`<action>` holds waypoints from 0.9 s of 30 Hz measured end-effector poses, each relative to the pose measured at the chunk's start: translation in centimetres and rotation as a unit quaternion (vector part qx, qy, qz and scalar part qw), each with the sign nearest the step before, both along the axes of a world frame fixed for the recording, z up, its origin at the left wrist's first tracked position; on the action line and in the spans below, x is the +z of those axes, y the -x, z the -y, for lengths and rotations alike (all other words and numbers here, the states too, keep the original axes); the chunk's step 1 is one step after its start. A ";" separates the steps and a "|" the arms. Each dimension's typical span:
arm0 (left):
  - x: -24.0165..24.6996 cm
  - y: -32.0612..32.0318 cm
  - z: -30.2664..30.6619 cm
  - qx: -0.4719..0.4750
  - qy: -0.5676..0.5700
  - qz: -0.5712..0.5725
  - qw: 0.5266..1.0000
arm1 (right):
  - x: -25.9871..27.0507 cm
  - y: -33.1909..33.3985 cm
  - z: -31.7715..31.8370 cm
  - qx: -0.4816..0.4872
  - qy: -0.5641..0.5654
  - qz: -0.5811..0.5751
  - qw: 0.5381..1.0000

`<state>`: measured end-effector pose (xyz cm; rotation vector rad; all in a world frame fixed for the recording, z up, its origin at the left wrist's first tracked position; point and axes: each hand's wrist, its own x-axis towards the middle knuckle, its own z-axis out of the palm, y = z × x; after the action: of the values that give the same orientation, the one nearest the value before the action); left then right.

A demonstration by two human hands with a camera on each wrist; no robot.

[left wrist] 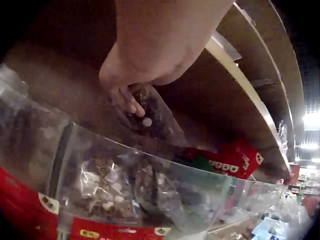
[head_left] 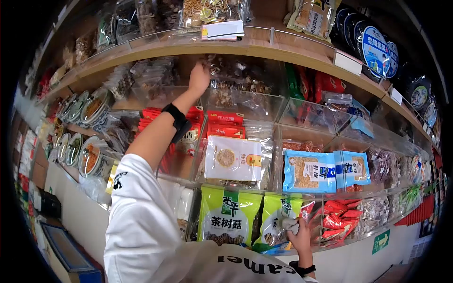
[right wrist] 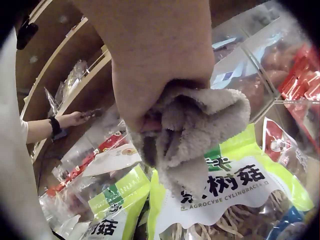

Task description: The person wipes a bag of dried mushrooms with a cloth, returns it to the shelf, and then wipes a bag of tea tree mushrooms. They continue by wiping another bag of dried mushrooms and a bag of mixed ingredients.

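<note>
My left hand (head_left: 200,79) reaches into an upper compartment under the wooden shelf. Its fingers pinch a clear plastic bag of dark dried food (left wrist: 162,122), held above the compartment's clear front wall (left wrist: 145,162). Below it lie more clear bags of dried pieces (left wrist: 105,192). Low on the right, my right hand (head_left: 300,237) grips a crumpled grey cloth (right wrist: 205,125). The cloth overlaps a green-and-white bag of dried tea tree mushrooms (right wrist: 235,182) in the right wrist view. A second such green bag (head_left: 230,214) stands to its left.
Clear dividers split the tiered display. A white packet (head_left: 233,158), blue packets (head_left: 309,172) and red packets (head_left: 339,219) fill neighbouring compartments. The wooden shelf edge (head_left: 264,51) runs just above my left hand. Lidded jars (head_left: 94,108) stand at the left.
</note>
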<state>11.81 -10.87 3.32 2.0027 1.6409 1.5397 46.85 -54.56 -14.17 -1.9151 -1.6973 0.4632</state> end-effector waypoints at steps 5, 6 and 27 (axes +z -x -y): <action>-2.2 -0.9 5.5 -0.060 -0.069 0.139 0.986 | 2.0 1.3 0.3 0.031 -0.023 -0.011 0.999; -2.8 -1.1 6.5 -0.073 -0.064 0.165 0.981 | 2.2 1.4 0.2 0.028 -0.021 -0.010 0.999; -11.0 -7.0 38.5 -0.241 0.135 0.232 0.933 | 9.5 6.3 -1.2 0.222 -0.078 -0.195 0.952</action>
<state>18.78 -49.32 -7.65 1.5768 1.0145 1.3686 40.57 -53.35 -4.71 -1.2213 -1.8215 0.7904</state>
